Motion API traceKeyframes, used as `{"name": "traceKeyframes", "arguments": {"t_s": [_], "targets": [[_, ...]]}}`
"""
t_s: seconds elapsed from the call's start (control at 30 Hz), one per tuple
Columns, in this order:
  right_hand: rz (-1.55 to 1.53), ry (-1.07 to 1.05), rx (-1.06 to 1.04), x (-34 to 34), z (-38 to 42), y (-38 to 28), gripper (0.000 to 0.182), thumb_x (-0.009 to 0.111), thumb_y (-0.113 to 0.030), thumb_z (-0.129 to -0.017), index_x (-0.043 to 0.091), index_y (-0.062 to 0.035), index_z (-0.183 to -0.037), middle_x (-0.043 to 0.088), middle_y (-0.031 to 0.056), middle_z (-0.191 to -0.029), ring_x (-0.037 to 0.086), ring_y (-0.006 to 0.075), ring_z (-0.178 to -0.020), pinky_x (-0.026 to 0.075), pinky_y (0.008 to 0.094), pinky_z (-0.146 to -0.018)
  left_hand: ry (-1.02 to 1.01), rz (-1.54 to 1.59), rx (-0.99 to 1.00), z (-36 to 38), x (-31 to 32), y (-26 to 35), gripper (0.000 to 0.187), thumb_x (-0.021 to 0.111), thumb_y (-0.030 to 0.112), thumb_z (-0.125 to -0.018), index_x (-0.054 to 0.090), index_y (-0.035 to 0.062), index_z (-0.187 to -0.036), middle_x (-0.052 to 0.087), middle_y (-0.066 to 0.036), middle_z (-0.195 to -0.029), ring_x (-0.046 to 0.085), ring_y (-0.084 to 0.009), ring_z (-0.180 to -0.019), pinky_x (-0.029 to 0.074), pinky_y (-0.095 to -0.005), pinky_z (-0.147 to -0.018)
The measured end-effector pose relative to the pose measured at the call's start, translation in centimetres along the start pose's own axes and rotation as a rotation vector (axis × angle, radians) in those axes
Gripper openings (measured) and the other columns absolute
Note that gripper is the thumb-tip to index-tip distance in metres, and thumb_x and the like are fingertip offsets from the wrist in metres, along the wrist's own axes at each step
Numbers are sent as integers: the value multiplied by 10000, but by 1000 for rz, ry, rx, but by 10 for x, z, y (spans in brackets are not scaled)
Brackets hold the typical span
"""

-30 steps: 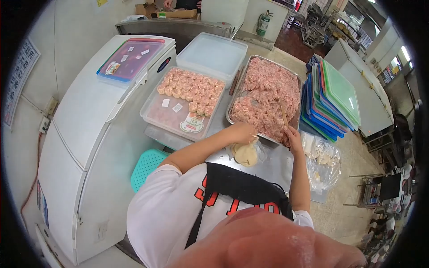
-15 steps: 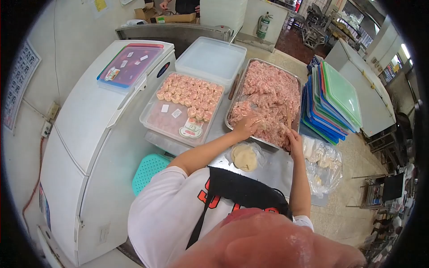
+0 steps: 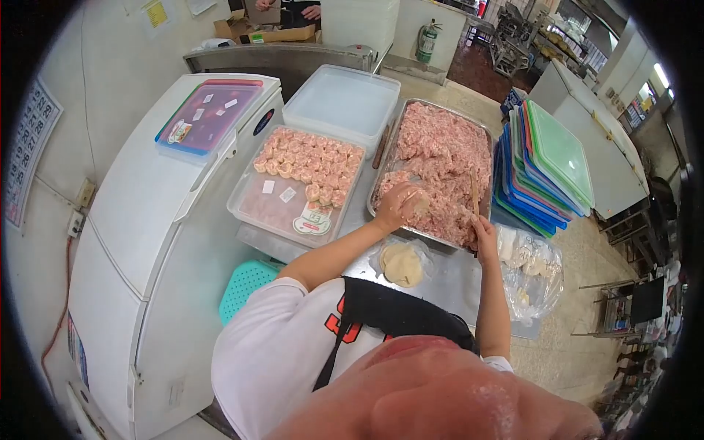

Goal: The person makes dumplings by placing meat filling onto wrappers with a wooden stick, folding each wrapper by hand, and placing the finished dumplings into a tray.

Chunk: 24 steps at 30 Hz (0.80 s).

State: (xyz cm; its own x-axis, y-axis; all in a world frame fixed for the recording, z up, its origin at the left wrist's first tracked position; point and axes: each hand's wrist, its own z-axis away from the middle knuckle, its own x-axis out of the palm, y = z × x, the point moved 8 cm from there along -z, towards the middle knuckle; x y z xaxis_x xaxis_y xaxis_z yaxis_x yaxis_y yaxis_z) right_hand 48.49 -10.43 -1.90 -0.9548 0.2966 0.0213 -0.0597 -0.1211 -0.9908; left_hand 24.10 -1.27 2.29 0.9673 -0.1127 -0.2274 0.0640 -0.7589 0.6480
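Note:
My left hand (image 3: 397,207) is curled around a pale round dough wrapper (image 3: 420,204) above the near left corner of the meat tray (image 3: 376,163). Pink ground meat (image 3: 447,143) fills that metal tray. At its near right edge my right hand (image 3: 485,237) is closed on a thin wooden stick (image 3: 474,192), whose far end reaches the meat. In front of the tray, a stack of round wrappers (image 3: 402,265) lies on clear plastic. Left of it, rows of filled dumplings (image 3: 312,163) cover the far part of a lidded plastic box (image 3: 253,198).
An open plastic container (image 3: 341,103) stands behind the dumplings. Coloured lids (image 3: 557,158) are stacked at right, above a bag of wrappers (image 3: 524,264). A white chest freezer (image 3: 139,220) is on the left, with a teal stool (image 3: 246,288) beside it. Another person's hands (image 3: 311,12) show at the back.
My left hand has turned and drawn slightly back to the left with the wrapper, which shows more of its face. My right hand stays nearly in place on the stick.

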Motion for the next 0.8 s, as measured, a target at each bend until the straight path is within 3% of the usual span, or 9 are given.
{"name": "traceKeyframes", "arguments": {"t_s": [0.07, 0.13, 0.17, 0.23, 0.37, 0.43, 0.53, 0.63, 0.8], "targets": [[67, 4, -56, -5, -7, 6, 275, 547, -326, -942, 543, -108, -773, 408, -45, -511, 301, 44, -370, 191, 216, -337, 39, -54, 63, 2, 0, -8, 171, 606, 146, -852, 624, -5, -929, 617, -189, -953, 584, -372, -939, 456, -420, -877], [47, -20, -35, -7, -8, 9, 277, 547, -329, -941, 544, -108, -774, 409, -45, -510, 302, 44, -369, 193, 216, -336, 46, -295, 404, 10, 1, 15, 159, 623, 125, -839, 622, -3, -934, 604, -184, -990, 569, -372, -967, 449, -434, -876], [28, -49, -15, -6, -9, 11, 279, 548, -332, -940, 544, -107, -775, 409, -45, -509, 303, 44, -368, 195, 216, -335, 48, -295, 408, 11, 1, 14, 159, 623, 125, -839, 622, -3, -934, 604, -184, -990, 569, -372, -967, 449, -434, -876], [29, -45, -14, -5, -11, 9, 282, 550, -336, -939, 545, -107, -775, 412, -43, -509, 304, 45, -366, 195, 215, -334, 110, -78, 93, 2, -11, -1, 173, 613, 134, -849, 620, 0, -960, 587, -186, -1032, 542, -378, -1018, 433, -436, -896], [42, -18, -13, -3, -6, 5, 288, 555, -345, -935, 543, -106, -775, 421, -37, -505, 311, 47, -360, 194, 212, -330, 160, -162, 228, 2, -18, 0, 201, 595, 132, -860, 600, -2, -1010, 571, -195, -1061, 526, -380, -1043, 412, -440, -922], [17, -4, -9, 3, 1, -4, 274, 566, -322, -931, 563, -89, -787, 420, -43, -517, 321, 43, -375, 198, 211, -342, 100, -87, -82, -3, -20, -17, 233, 550, 129, -895, 559, 1, -1089, 549, -189, -1120, 535, -356, -1059, 414, -396, -937], [-14, -3, -7, 4, 1, -3, 263, 579, -301, -927, 586, -70, -801, 417, -50, -529, 340, 39, -396, 210, 208, -357, 94, -92, 1, -3, -21, -14, 215, 541, 135, -905, 567, 4, -1073, 545, -190, -1112, 534, -354, -1044, 416, -390, -929], [2, -20, -10, 2, -3, 2, 262, 580, -303, -926, 587, -70, -806, 415, -51, -526, 347, 38, -397, 219, 208, -356, 128, -87, 5, -2, -22, -13, 233, 570, 112, -878, 553, 6, -1085, 555, -192, -1090, 525, -377, -1033, 418, -428, -910], [2, -36, 14, 3, -2, 3, 247, 582, -297, -926, 586, -74, -820, 412, -50, -522, 334, 40, -380, 218, 214, -340, 181, -87, -42, -1, -27, -18, 198, 572, 153, -891, 602, 2, -1016, 559, -184, -1088, 537, -357, -1031, 424, -406, -905]]}}
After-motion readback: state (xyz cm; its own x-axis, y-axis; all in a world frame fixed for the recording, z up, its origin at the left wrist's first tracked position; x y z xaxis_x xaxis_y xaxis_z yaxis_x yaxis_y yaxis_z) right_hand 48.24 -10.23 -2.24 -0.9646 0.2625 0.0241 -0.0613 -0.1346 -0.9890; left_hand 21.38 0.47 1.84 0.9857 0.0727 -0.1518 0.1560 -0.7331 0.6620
